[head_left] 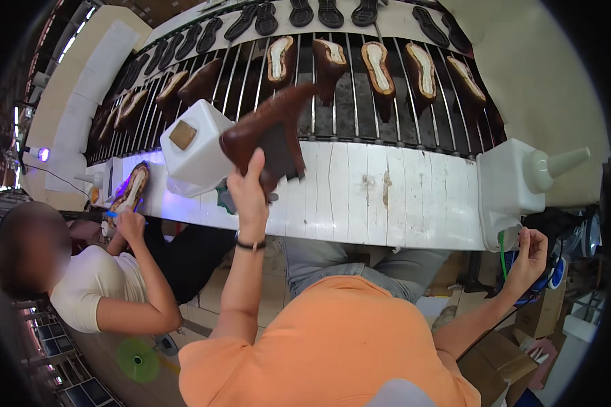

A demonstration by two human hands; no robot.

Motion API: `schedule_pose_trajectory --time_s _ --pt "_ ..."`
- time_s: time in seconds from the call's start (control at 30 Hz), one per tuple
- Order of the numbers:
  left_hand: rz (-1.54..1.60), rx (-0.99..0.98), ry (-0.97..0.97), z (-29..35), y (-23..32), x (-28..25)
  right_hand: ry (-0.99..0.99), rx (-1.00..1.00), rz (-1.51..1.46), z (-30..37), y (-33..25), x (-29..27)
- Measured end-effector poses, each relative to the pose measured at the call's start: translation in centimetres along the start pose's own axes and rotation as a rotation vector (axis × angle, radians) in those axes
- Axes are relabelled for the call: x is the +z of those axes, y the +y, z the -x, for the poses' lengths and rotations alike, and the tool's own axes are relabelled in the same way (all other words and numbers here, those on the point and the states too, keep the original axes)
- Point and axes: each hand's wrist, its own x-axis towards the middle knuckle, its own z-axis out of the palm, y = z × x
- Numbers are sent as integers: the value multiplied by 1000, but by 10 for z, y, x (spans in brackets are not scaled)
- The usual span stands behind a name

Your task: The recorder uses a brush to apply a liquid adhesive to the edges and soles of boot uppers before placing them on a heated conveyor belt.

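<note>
My left hand (250,197) is closed around a brown leather boot (268,125), held up above the white bench edge. The boot lies sideways, and its dark grey part faces me. To its left stands a white plastic container (200,139) with a brown patch on top. On the far right my right hand (528,258) is curled, fingertips pinched together at the lower opening of another white container (512,183) with a spout. What the fingers pinch is too small to make out. Beside them hangs a thin green strip (502,254).
Across the bench, a roller conveyor (305,122) carries several brown boots, pale bottoms up. Black soles (330,12) line a white shelf behind it. At left a co-worker's hand (129,224) works with a blue tool on a boot (130,190). Cardboard boxes (499,359) lie at lower right.
</note>
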Motion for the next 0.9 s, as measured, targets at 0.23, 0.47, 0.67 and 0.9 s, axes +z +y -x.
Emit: schedule_pose_trajectory --time_s 0.23,0.47,0.67,0.9 --pt "-325 710 284 -197 -70 51 -38 54 -62 22 -7 16" --pt "-462 -143 563 -307 -192 -31 -268 164 116 59 12 47" --pt "-675 467 149 -184 -166 24 -832 -199 455 117 17 121" --pt "-1296 328 -454 -1 -140 25 -881 -236 797 138 35 162"
